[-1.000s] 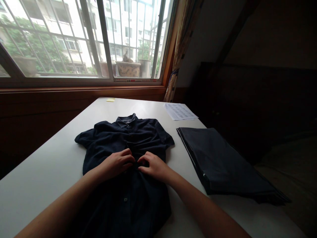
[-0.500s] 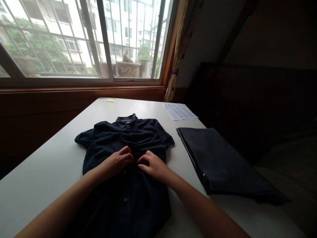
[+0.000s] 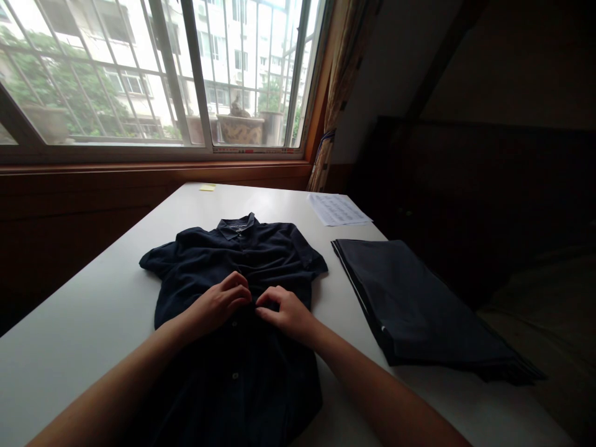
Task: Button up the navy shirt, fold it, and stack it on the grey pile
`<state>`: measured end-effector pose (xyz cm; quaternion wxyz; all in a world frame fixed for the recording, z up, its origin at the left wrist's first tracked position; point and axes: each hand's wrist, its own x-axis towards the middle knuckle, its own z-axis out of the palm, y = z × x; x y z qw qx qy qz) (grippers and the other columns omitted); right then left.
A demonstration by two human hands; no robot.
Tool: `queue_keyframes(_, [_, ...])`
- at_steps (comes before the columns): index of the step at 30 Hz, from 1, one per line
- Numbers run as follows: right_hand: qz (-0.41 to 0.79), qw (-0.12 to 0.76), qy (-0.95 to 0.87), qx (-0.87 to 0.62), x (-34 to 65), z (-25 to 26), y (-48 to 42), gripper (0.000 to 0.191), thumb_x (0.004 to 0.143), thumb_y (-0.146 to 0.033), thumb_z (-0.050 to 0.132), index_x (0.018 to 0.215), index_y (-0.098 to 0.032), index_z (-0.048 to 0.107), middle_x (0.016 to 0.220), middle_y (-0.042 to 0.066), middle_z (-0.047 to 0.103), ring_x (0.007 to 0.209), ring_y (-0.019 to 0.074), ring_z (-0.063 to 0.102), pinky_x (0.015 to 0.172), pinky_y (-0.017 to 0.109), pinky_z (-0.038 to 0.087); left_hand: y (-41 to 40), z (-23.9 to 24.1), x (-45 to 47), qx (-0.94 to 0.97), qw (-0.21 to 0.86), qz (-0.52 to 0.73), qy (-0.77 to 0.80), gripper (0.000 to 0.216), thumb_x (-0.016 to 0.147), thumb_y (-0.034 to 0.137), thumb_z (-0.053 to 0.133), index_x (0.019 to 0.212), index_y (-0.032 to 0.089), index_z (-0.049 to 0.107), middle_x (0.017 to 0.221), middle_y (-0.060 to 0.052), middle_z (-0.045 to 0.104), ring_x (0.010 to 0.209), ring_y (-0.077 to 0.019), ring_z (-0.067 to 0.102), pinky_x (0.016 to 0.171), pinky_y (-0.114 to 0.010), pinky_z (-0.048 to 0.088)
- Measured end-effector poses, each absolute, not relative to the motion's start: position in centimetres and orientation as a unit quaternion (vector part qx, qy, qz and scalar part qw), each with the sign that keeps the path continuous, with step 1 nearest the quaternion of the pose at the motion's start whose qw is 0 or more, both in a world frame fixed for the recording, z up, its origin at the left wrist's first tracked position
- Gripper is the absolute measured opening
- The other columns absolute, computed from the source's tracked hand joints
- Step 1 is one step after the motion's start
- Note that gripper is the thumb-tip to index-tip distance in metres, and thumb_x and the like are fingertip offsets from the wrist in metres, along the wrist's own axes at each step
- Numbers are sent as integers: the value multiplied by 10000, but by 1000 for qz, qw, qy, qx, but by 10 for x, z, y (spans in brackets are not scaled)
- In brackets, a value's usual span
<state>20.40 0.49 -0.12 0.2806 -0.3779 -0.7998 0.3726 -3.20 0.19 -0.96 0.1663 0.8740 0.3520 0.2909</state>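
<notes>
On the smooth white bench (image 3: 93,298), a dark, rumpled shirt (image 3: 200,261) lay spread, collar farthest. Left hand (image 3: 223,302) curled over its button front; right hand (image 3: 287,313) just beside, fingers bent; couldn't tell whether either gripped cloth. Rightward: thin printed sheets (image 3: 339,210), flat folded dark fabric (image 3: 419,304).

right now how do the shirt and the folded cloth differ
The shirt lies spread out; the folded cloth is layered. The shirt shows a collar and buttons; the cloth shows neither. Left hand and right hand are at the shirt, not the cloth. Shirt and cloth are both dark, on the white table.
</notes>
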Motion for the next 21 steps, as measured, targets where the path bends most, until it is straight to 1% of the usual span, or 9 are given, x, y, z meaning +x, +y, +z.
queue_keyframes(2, [393,265,-791,-388,204,0,4,97,843,-226,708,936,-205,725,891,7,699,890,183,621,849,314,452,1,-8,-31,875,171,285,353,205,1025,257,433,1035,195,627,1095,-63,525,922,-146,590,854,-278,523])
queue_keyframes(4, [406,256,-784,-393,204,0,4,113,855,-232,686,955,-203,728,903,10,712,887,188,631,863,325,451,1,-7,-31,875,182,279,353,209,1030,254,418,1036,190,616,1079,-63,529,893,-141,588,823,-273,522])
queue_keyframes(8, [421,247,-779,-395,204,-1,6,143,860,-246,673,973,-203,752,942,18,736,914,204,647,918,354,436,2,-9,-32,875,206,272,345,200,1033,252,413,1032,184,601,1059,-61,533,856,-132,585,783,-259,511])
queue_keyframes(12, [429,242,-775,-396,204,-6,9,178,847,-276,695,989,-196,770,971,36,746,972,225,636,918,343,437,4,-12,-33,873,222,271,339,177,1028,249,428,1026,187,594,1050,-56,531,855,-129,581,775,-251,503])
queue_keyframes(15, [429,246,-773,-397,204,-7,9,175,841,-289,710,968,-190,777,951,39,746,968,222,631,899,323,439,3,-9,-36,868,217,282,346,118,1005,245,482,1025,191,585,1051,-54,534,853,-132,571,766,-252,495])
queue_keyframes(17, [427,253,-770,-402,204,-7,9,159,838,-294,717,941,-190,780,933,38,743,952,216,634,884,313,441,2,-2,-41,859,218,288,362,88,977,244,531,1022,189,583,1055,-54,532,790,-119,549,703,-239,482])
queue_keyframes(19, [426,261,-765,-406,204,-6,8,150,835,-297,722,926,-193,779,922,36,738,934,210,639,865,305,446,0,6,-47,858,242,269,365,77,946,238,573,994,183,597,1033,-49,533,732,-108,526,641,-224,458])
queue_keyframes(21, [425,266,-763,-410,203,-7,7,145,830,-295,728,915,-188,777,910,38,734,915,206,642,848,299,449,-3,15,-52,864,287,222,348,70,916,232,608,958,177,619,993,-41,543,721,-108,532,621,-215,448])
